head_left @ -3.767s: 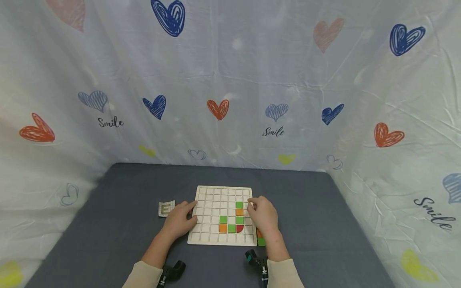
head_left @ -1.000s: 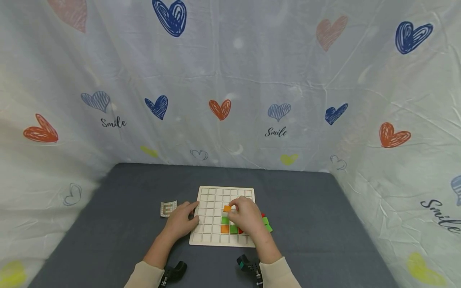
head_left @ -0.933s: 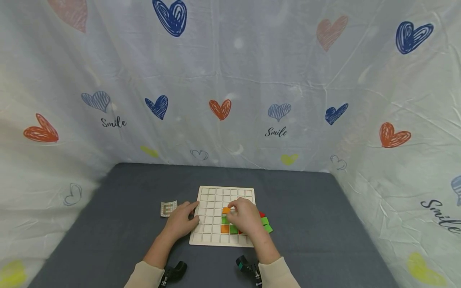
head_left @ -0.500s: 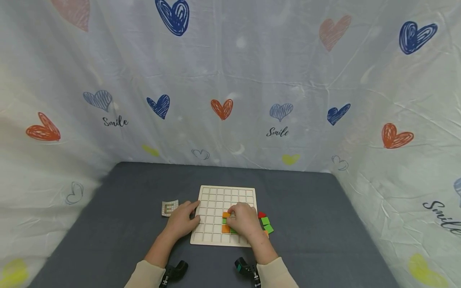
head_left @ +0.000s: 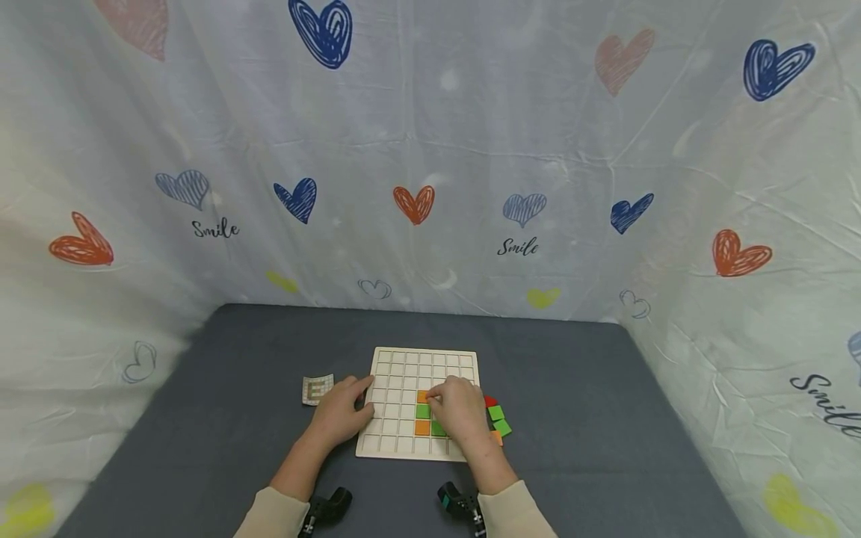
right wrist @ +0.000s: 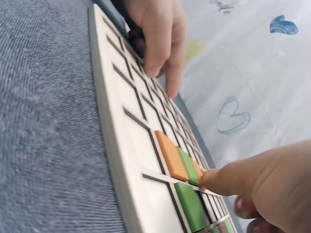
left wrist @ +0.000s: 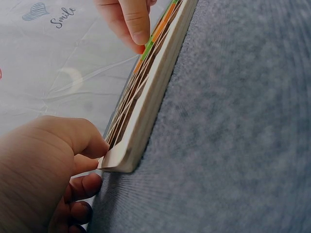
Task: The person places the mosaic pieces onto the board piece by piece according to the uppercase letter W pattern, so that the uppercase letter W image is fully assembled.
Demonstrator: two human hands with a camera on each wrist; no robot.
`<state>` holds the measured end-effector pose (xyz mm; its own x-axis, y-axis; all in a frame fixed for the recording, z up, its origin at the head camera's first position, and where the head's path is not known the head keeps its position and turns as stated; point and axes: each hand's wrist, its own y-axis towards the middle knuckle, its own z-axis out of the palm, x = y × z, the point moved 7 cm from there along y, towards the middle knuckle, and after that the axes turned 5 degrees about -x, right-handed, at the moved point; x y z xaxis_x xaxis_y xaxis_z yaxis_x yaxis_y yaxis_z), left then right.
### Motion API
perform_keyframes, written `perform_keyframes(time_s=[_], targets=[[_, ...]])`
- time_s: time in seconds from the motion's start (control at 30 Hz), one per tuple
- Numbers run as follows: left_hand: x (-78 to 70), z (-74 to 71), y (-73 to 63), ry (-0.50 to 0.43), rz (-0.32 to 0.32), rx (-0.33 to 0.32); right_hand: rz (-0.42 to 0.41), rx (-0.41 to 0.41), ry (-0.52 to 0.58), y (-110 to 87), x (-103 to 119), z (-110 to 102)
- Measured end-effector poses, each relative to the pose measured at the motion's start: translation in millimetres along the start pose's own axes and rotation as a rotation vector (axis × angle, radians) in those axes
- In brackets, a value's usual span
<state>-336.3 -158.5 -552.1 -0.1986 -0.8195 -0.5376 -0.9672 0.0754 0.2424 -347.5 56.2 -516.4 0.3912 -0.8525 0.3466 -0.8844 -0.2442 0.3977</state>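
Note:
A pale wooden grid board (head_left: 393,370) lies flat on the table, with square tiles in some cells. My left hand (head_left: 336,409) rests at its left edge, index finger and thumb spread along the rim; in the left wrist view a fingertip touches the board's corner (left wrist: 114,158). With thumb and index finger, my right hand (head_left: 460,411) holds an orange tile (head_left: 422,397) at its cell. Below that sit a green tile (head_left: 422,411) and a second orange tile (head_left: 421,428), beside another green tile (head_left: 438,429). The right hand hides the cells further right.
Right of the board lie a loose red piece (head_left: 490,401), two green tiles (head_left: 502,427) and an orange tile (head_left: 497,438). A small patterned card (head_left: 318,389) lies left of the board. A hanging cloth with hearts (head_left: 417,261) backs the dark table (head_left: 572,388).
My right hand has gone from the board's right edge to its middle with an orange tile, lowered it above the green tile, then shifted it slightly away from me. The left hand has stayed put.

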Motion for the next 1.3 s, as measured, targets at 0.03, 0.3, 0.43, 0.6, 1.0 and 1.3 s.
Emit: perform_keyframes(time_s=[0.03, 0.3, 0.43, 0.6, 1.0, 1.3], targets=[[-0.7, 0.0, -0.1, -0.001, 0.003, 0.0, -0.004, 0.006, -0.001, -0.5, 0, 0], [-3.4, -0.9, -0.7, -0.01, 0.017, -0.016, 0.003, 0.142, 0.118, -1.6, -4, -12], [-3.3, -1.5, -2.2, -0.016, 0.03, -0.04, 0.084, 0.153, 0.202, -1.8, -20, -27], [-2.5, -2.6, -2.3, -0.019, 0.016, -0.037, 0.17, 0.107, 0.242, -2.9, -46, -47], [-0.3, -2.5, -0.6, -0.018, -0.015, 0.006, 0.367, 0.15, 0.297, -21.0, -99, -66], [-0.4, 1.3, 0.2, -0.015, -0.008, 0.01, 0.502, 0.305, 0.263, -38.7, -111, -50]])
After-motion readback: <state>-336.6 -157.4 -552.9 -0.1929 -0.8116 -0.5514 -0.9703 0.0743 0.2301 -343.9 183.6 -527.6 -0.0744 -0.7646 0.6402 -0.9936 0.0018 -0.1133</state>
